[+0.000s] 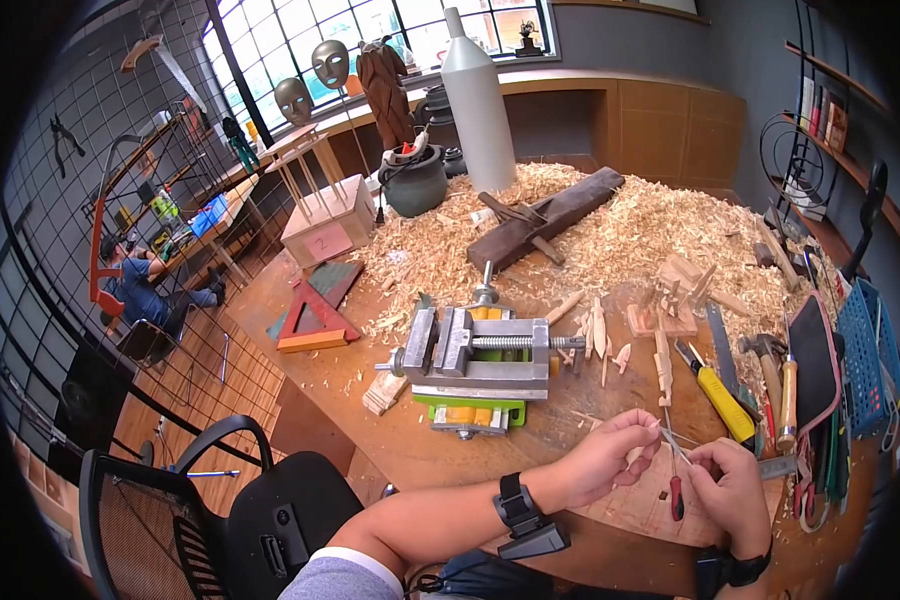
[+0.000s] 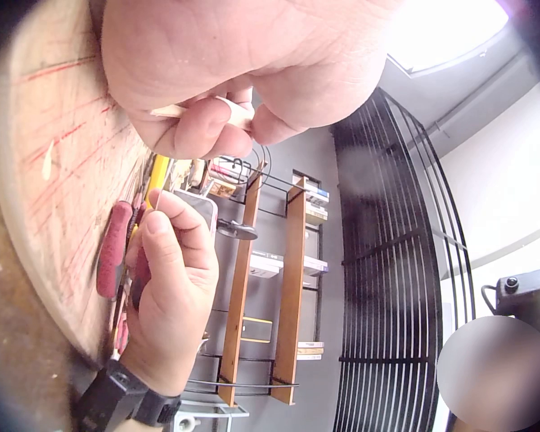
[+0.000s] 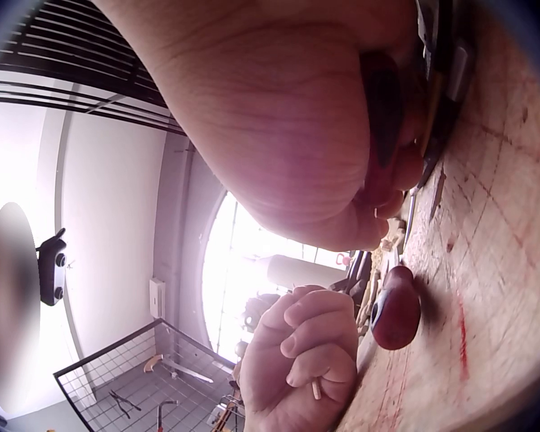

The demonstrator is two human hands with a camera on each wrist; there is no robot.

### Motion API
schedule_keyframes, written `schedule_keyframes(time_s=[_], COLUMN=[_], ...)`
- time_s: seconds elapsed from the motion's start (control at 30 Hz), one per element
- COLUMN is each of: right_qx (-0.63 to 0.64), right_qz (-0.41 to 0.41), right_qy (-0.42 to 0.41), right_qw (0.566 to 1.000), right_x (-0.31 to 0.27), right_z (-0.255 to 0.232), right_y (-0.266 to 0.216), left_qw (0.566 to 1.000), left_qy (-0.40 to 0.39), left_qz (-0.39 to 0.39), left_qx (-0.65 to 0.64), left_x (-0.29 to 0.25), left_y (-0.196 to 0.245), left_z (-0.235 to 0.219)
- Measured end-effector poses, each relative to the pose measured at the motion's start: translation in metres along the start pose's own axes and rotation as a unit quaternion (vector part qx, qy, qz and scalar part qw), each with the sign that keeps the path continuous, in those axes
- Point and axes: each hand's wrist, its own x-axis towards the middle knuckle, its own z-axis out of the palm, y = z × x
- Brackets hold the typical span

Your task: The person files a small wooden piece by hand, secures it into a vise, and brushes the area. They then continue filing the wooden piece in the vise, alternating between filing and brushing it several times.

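nearest, a grey sleeve (image 1: 340, 580), then the left hand (image 1: 610, 460), with fingers curled in a pinch on a small pale wooden piece (image 2: 238, 114); partly hidden in that grasp, so no telling its full shape. just beside, the right hand (image 1: 735, 485), with fingers wrapped round a red-handled hand tool (image 3: 382, 108); metal end apparently aimed toward the left fingers, though too fine to identify. both over a wooden board (image 2: 63, 144) scored and marked in red. on that board, between and below the two hands, another red-handled tool (image 1: 677, 498), lying loose.

seems to be at the shaping step, paring the little piece by hand. calls next, presumably, for a firm pinch, a short controlled stroke, and left fingers kept out of line with the metal.

farther along the tabletop (image 1: 380, 440), a yellow utility knife (image 1: 727, 402) beyond the right hand, and several whittled pieces (image 1: 598, 330) near a steel vise (image 1: 515, 365). no clamping of the held piece there, only fingers to steady it. past the vise, a heap of wood shavings (image 1: 690, 230) with a dark wooden plane (image 1: 585, 207) on it, then a pale bottle-shaped vase (image 1: 478, 110) and, farthest, a window (image 1: 270, 40).
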Motion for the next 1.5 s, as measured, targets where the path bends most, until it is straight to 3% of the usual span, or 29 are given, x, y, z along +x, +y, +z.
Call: schedule_keyframes(time_s=[1.5], right_qx=[-0.015], right_qz=[-0.01], right_qy=[-0.012], right_qw=[1.0], right_x=[-0.0003], right_z=[-0.0019], right_y=[-0.0031], left_qw=[1.0], left_qy=[-0.015], left_qz=[0.003], left_qx=[0.01], left_x=[0.0016], left_y=[-0.0021], left_z=[-0.0035])
